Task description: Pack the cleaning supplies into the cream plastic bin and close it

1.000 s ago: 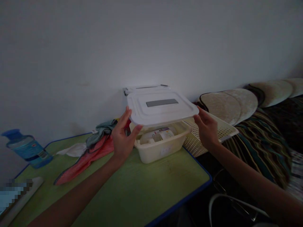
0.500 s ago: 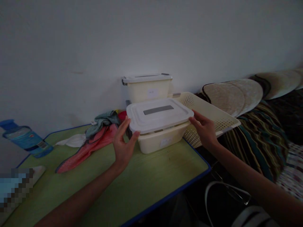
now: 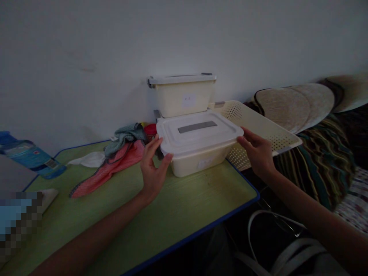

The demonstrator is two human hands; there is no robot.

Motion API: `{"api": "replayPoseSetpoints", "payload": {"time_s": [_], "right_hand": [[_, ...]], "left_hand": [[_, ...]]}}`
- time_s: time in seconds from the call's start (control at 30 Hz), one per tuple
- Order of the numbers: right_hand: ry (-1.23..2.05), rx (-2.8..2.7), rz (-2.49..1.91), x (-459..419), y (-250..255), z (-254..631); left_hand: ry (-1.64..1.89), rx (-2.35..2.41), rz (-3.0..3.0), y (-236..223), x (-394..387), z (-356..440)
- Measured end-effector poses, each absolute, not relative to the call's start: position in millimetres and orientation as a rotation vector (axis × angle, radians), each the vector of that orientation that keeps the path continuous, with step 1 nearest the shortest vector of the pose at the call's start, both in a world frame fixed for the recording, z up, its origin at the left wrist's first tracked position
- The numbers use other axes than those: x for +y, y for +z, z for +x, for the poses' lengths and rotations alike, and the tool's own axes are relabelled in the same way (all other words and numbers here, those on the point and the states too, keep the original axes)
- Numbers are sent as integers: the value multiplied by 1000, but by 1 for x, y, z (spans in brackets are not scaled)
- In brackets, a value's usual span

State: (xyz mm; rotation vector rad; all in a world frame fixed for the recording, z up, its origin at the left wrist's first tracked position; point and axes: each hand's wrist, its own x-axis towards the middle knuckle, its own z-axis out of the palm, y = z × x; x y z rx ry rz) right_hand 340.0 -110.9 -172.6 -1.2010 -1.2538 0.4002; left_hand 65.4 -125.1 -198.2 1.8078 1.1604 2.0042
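Note:
A white lid with a grey handle strip rests on a cream storage box on the green table. My left hand grips the lid's left front corner, thumb at the front edge and fingers along the side. At the right end, my right hand pinches the lid's corner between thumb and fingers. The lid sits flush along the box's front rim. Right behind stands a second lidded box with a small paper label and a grey clip.
On the green table lie a red and grey cloth and a tilted-looking blue bottle. A cream perforated basket juts past the table's right edge beside a sofa with cushions. A white strap hangs below.
The lid has come down onto the box, closing the gap that showed along its front rim. Both hands stay at its ends. The camera view has shifted slightly.

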Motion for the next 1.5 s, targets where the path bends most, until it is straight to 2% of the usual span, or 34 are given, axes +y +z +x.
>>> {"api": "replayPoseSetpoints", "payload": {"time_s": [0.6,0.77,0.93,1.13,1.5], "right_hand": [[407,-1318,-1230,-121,-175,343],[175,-1358,-1203,-113,-160,347],[-20,-1691,-1176,-93,-140,348],[192,-1791,-1276,-79,-149,350],[274,-1642,-1291,-83,-149,341]], "left_hand": [[2015,1094,2089,-211,-119,57],[2024,1131,2075,-192,-111,45],[1890,1139,2084,-179,-105,35],[1796,1006,2113,-189,-106,40],[1818,1116,2079,-182,-101,40]]}}
